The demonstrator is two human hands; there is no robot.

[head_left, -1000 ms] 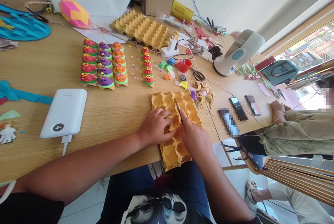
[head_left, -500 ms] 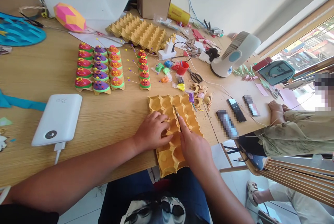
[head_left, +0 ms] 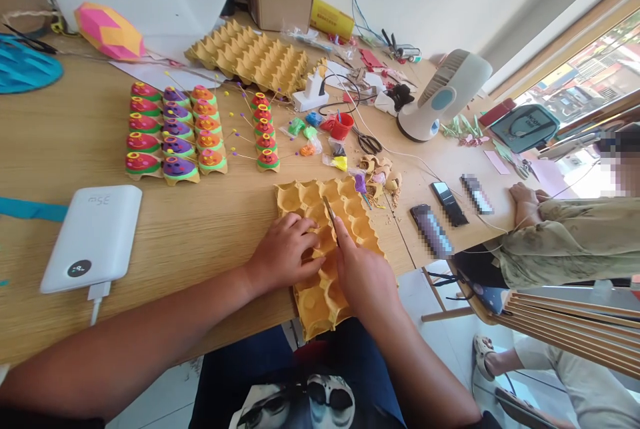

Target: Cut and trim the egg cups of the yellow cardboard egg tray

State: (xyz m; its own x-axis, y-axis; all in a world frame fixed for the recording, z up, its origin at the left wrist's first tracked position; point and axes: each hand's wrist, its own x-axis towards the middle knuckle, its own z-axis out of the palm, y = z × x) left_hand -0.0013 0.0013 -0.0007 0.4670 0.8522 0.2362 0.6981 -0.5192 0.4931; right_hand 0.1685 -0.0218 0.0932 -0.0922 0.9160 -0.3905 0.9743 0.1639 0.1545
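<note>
Scraps (head_left: 383, 176) sit beside the tray (head_left: 313, 301); it's under the loosely spread left hand (head_left: 284, 250) and right hand (head_left: 367, 279), gripping a knife (head_left: 329, 210).

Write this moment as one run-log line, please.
left hand: on yellow egg tray; right hand: holding slim tool over tray; beyond, leftward: decorated egg-cup strips

Left forearm (head_left: 165, 332) enters from near left, slanting toward far right; left wrist (head_left: 249, 279) roughly straight. Left hand (head_left: 280, 252) back up, fingers bent and slightly spread, thumb (head_left: 313, 269) pointing right, near the right hand (head_left: 367, 276) but apart. Right forearm (head_left: 427, 362) angles from near right toward far left. Right hand in a closed grip, index finger (head_left: 343, 232) extended toward far left.
</note>
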